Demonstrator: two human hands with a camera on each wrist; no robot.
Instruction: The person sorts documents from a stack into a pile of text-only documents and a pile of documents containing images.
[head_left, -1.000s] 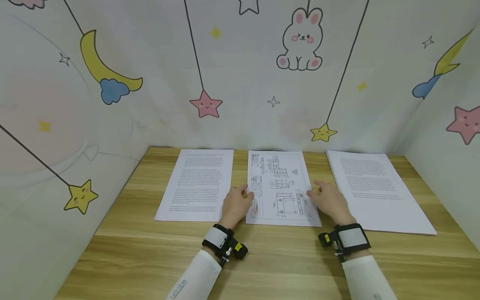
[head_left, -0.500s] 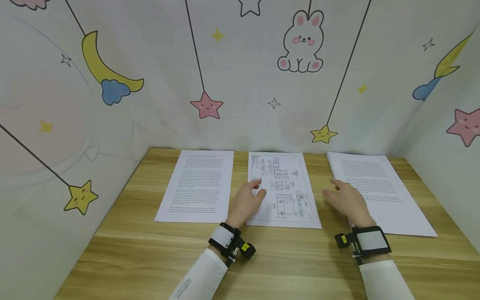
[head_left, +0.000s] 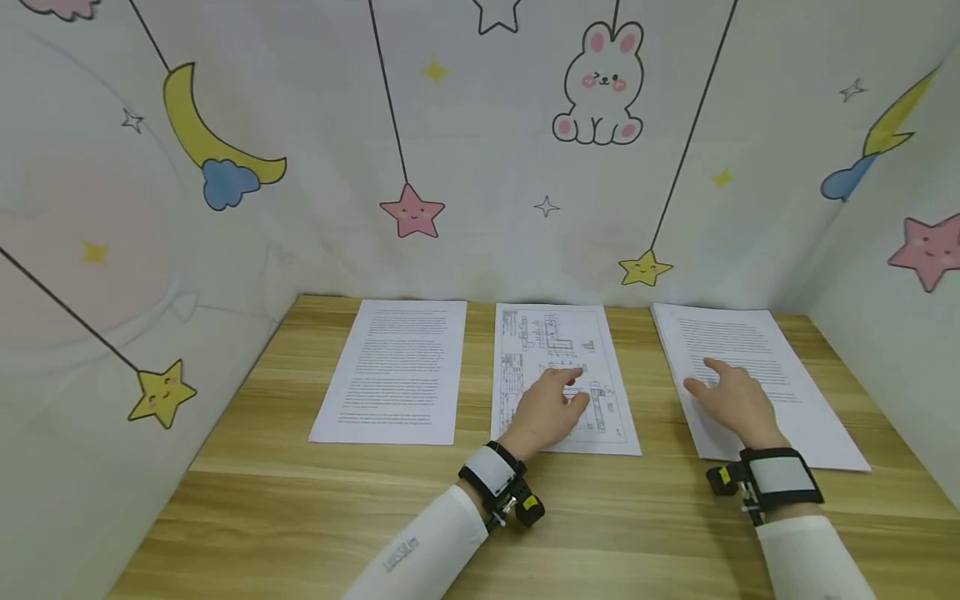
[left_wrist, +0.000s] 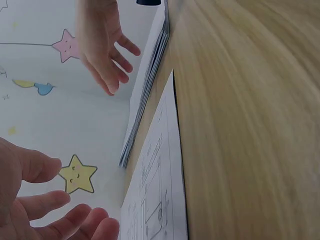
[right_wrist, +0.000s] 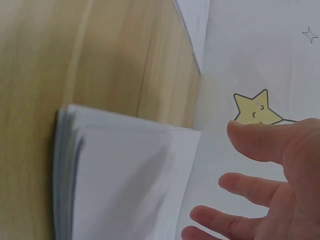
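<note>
We see the paper set out in three separate places on the light brown wood-grain table (head_left: pixel 600 537): a white rectangular sheet of printed text (head_left: pixel 397 375) at the left, a white paper sheet of black line drawings (head_left: pixel 551 343) in the middle, and a thick white paper stack with a text page on top (head_left: pixel 795 417) at the right. All three lie flat with wood showing between them, so we judge the laying-out to be done. Whether more pages lie under the left one, we cannot tell.

Neither hand holds anything. The bare left hand (head_left: pixel 549 410) is over the middle drawings, its thumb and fingers apart and loosely bent; the bare right hand (head_left: pixel 738 407) hovers over the stack, thumb and fingers likewise spread — the left wrist view shows a gap beneath its fingertips. What seems left, in our judgement, is any handling of that stack — its layered edges look slightly uneven, and no page is lifted from it
</note>
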